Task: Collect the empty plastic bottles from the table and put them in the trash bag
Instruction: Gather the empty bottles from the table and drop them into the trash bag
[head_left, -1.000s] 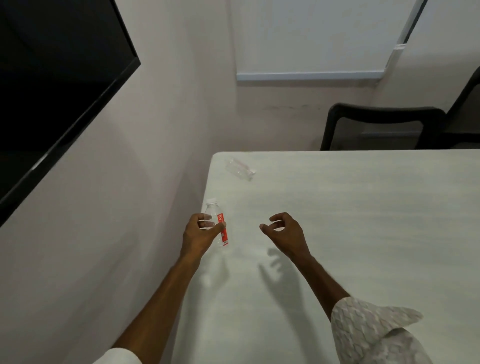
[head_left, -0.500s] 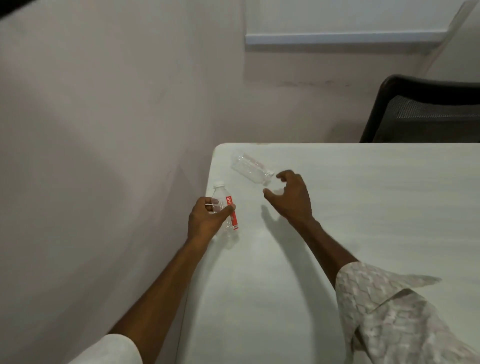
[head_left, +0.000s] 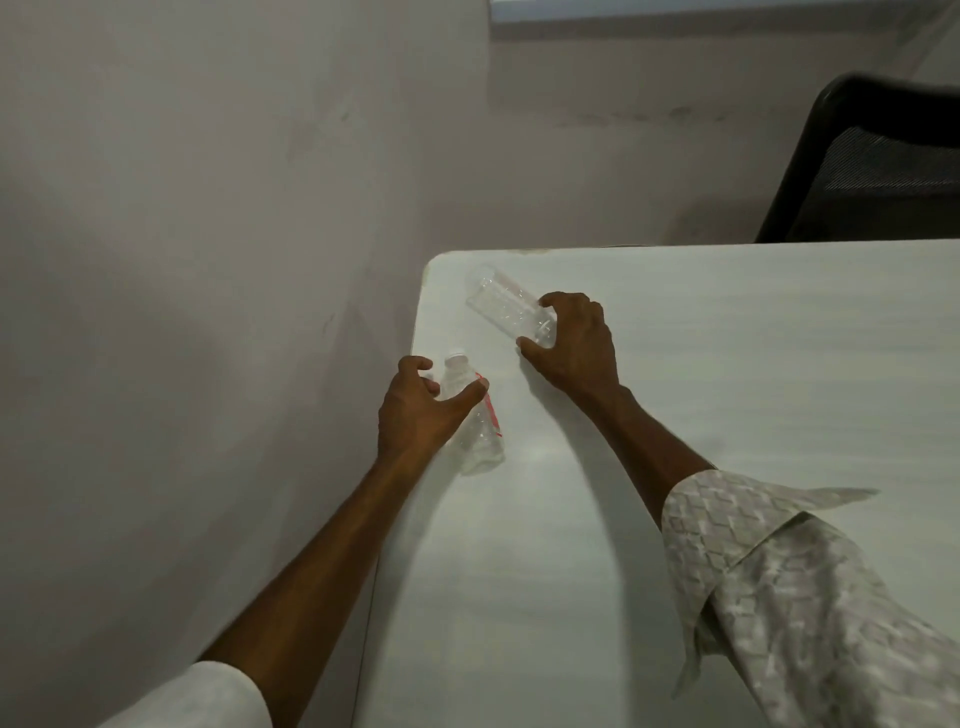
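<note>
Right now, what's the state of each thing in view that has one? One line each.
left hand: grips the red-label bottle just below its neck.
red-label bottle: capped, looks empty, tilted in that grip.
right hand: fingers and thumb curled round one end of the clear bottle.
clear bottle: on its side on the table, near its corner.

1. table (head_left: 727, 364): off-white, faint grey streaks running across.
2. near bottle (head_left: 475, 431): clear plastic, red label strip (head_left: 492, 413) down one side, whitish cap (head_left: 456, 359).
3. far bottle (head_left: 501, 306): clear all over, pale glints on the ribs.
4. right sleeve (head_left: 779, 571): pale beige-grey, woven diamond lattice.
5. left cuff (head_left: 208, 696): plain white.
6. chair (head_left: 883, 166): black frame, dark grey mesh with fine horizontal lines.
7. wall (head_left: 208, 208): flat pale grey-pink, a few dark scuffs.
</note>
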